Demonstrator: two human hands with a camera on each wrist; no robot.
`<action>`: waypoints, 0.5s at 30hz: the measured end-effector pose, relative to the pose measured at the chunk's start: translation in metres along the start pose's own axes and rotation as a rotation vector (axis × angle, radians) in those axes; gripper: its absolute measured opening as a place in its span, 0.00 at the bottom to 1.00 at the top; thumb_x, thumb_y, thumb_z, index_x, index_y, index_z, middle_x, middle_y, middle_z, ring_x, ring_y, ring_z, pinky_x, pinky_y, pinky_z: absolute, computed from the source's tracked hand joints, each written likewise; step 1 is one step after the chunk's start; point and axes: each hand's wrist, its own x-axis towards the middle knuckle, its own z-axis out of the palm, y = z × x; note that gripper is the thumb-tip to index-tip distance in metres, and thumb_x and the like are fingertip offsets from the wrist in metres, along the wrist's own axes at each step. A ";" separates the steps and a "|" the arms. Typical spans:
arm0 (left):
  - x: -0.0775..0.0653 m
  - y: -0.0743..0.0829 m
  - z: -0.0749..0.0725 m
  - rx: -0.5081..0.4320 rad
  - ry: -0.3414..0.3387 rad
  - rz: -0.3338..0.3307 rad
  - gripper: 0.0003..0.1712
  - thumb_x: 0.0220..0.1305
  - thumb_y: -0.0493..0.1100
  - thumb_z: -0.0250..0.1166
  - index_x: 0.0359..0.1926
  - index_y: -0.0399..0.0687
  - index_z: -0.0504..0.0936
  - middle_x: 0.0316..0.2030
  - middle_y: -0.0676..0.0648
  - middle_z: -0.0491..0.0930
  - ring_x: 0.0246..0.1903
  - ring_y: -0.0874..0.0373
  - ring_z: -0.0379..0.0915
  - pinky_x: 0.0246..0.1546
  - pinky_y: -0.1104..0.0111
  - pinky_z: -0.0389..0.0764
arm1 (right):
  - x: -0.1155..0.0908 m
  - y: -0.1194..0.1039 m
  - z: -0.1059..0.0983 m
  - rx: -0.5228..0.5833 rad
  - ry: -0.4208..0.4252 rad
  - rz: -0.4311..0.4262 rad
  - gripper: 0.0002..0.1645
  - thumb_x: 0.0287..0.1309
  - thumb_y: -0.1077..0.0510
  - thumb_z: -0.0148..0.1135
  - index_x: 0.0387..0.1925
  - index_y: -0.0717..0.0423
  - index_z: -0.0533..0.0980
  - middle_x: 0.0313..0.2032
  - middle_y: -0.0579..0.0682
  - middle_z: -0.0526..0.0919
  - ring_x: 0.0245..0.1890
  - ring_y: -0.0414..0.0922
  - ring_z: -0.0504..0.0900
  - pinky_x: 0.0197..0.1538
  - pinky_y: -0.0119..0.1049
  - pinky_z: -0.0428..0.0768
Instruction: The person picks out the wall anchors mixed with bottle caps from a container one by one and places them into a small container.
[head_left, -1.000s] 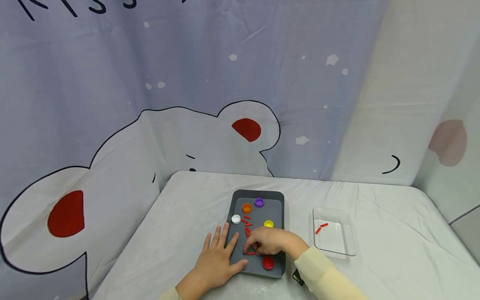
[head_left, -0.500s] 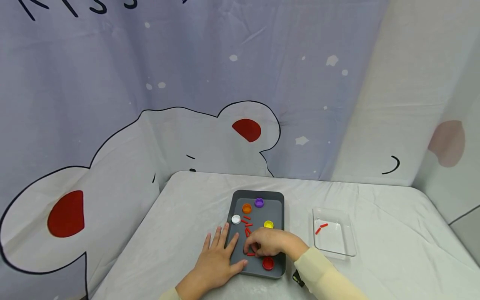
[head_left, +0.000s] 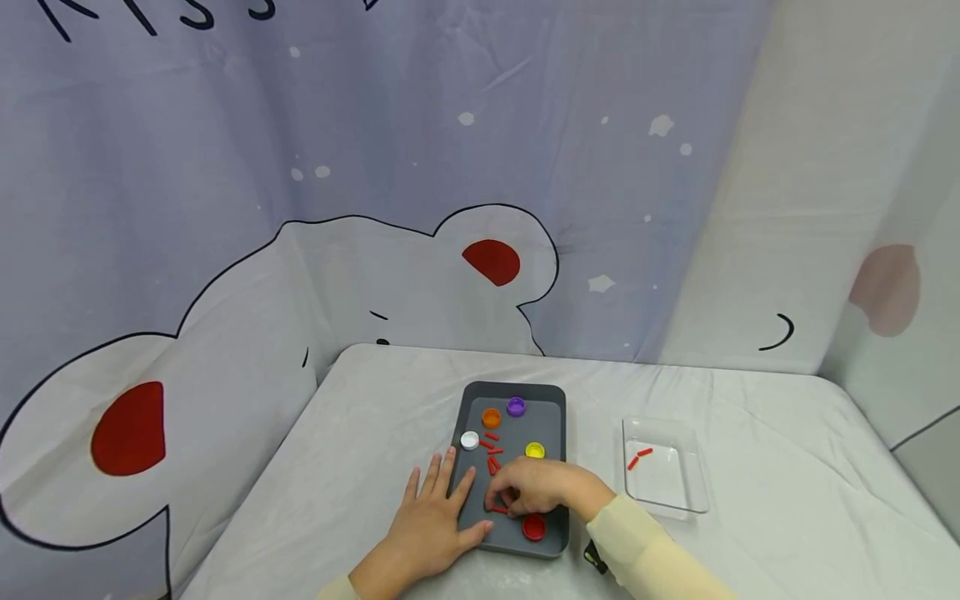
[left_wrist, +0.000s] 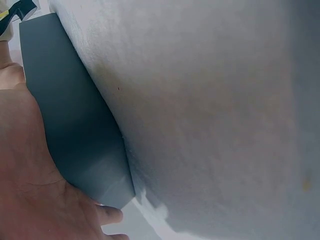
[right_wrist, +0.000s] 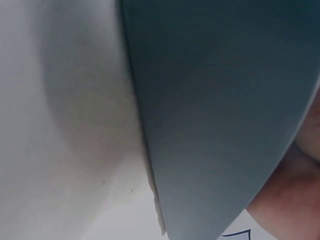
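Note:
My left hand (head_left: 433, 525) lies spread with straight fingers along the left edge of the grey tray (head_left: 517, 543), thumb over its near left part. In the left wrist view the palm (left_wrist: 30, 170) is beside the tray's outer wall (left_wrist: 75, 110). My right hand (head_left: 534, 485) reaches into the tray from the right, index finger and thumb curled at the two ends of a small red stick (head_left: 499, 510). Just nearer sits a red round cap (head_left: 534, 527). In the right wrist view the tray wall (right_wrist: 215, 120) hides most of that hand (right_wrist: 285, 200).
Farther up the tray are white (head_left: 469, 440), orange (head_left: 491, 418), purple (head_left: 516, 407) and yellow caps (head_left: 535, 450), and several loose red sticks (head_left: 492, 451). A clear box (head_left: 667, 492) with two red sticks stands to the right. A small black object (head_left: 595, 557) lies by the right sleeve.
Both hands stay almost in place. The red stick between the right fingertips has shifted very slightly, and the head view has moved a little.

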 end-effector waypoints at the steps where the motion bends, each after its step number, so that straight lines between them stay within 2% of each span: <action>1: 0.000 0.000 0.000 -0.002 -0.001 0.000 0.49 0.67 0.77 0.49 0.76 0.50 0.65 0.79 0.36 0.44 0.78 0.35 0.40 0.71 0.35 0.45 | 0.000 0.000 0.000 -0.001 0.001 0.002 0.13 0.59 0.62 0.71 0.43 0.43 0.83 0.24 0.35 0.74 0.25 0.30 0.72 0.33 0.25 0.73; 9: -0.002 0.002 -0.003 0.002 -0.011 -0.005 0.50 0.67 0.78 0.48 0.76 0.49 0.65 0.79 0.36 0.44 0.78 0.35 0.41 0.71 0.36 0.46 | 0.001 0.001 0.002 0.035 0.028 0.024 0.11 0.57 0.62 0.73 0.40 0.46 0.82 0.24 0.35 0.74 0.25 0.30 0.72 0.31 0.25 0.73; 15: -0.002 0.002 -0.002 0.003 -0.001 -0.002 0.50 0.67 0.78 0.48 0.76 0.50 0.65 0.79 0.36 0.44 0.77 0.35 0.41 0.71 0.36 0.47 | 0.001 0.001 0.006 0.039 0.069 -0.001 0.10 0.55 0.63 0.73 0.38 0.49 0.82 0.23 0.35 0.75 0.23 0.29 0.71 0.29 0.24 0.73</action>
